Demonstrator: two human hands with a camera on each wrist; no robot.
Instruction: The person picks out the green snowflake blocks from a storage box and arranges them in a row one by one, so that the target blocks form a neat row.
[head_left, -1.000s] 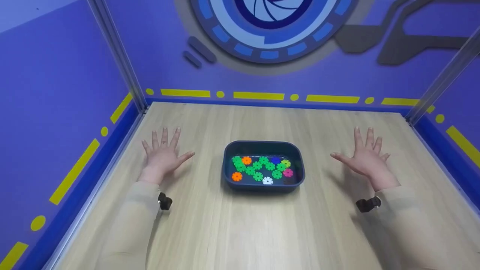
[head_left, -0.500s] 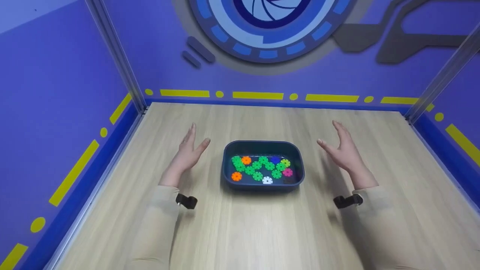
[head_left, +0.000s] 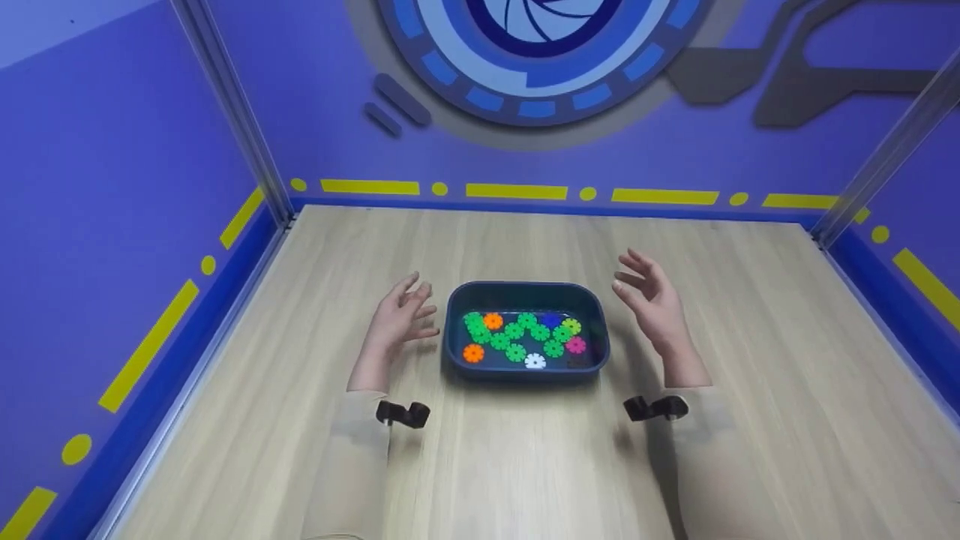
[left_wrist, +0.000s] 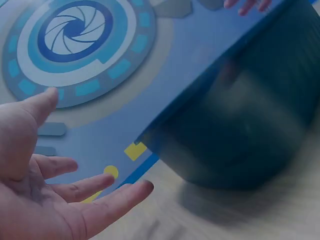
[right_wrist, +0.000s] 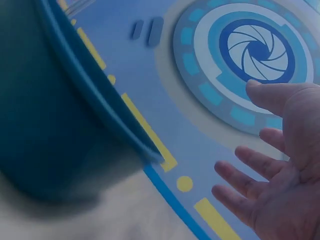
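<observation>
Well, in the head view I see a dark rectangular tub (head_left: 528, 376) with rounded corners on the wooden worktop (head_left: 510, 472), roughly midway between its left and right edges and well apart from the far edge. Inside lie flower-shaped plastic discs: mostly green discs (head_left: 516, 352), some overlapping; an orange disc (head_left: 493, 321) near the tub's far left corner and a second orange disc (head_left: 473, 353) by the near left; a white disc (head_left: 535, 361) by the near edge; and, toward the right, a blue disc (head_left: 552, 320), a yellow disc (head_left: 571, 326) and a pink disc (head_left: 575, 345). The left hand (head_left: 396, 319) is just beside the tub's left edge, fingers spread and softly bent, holding nothing. Just off the right edge is the right hand (head_left: 660, 311), wide and gently curved, also free of any hold. A black mount (head_left: 403, 413) sits at the left cuff, a matching mount (head_left: 656, 407) at the right.

From the left wrist, the palm shows with thumb and fingers apart, a gap between them and the tub's blurred outer wall; the other hand's fingertips peek over the rim.

From the right wrist, that hand is likewise spread, apart from the tub, with a round emblem (right_wrist: 257, 50) behind it.
</observation>
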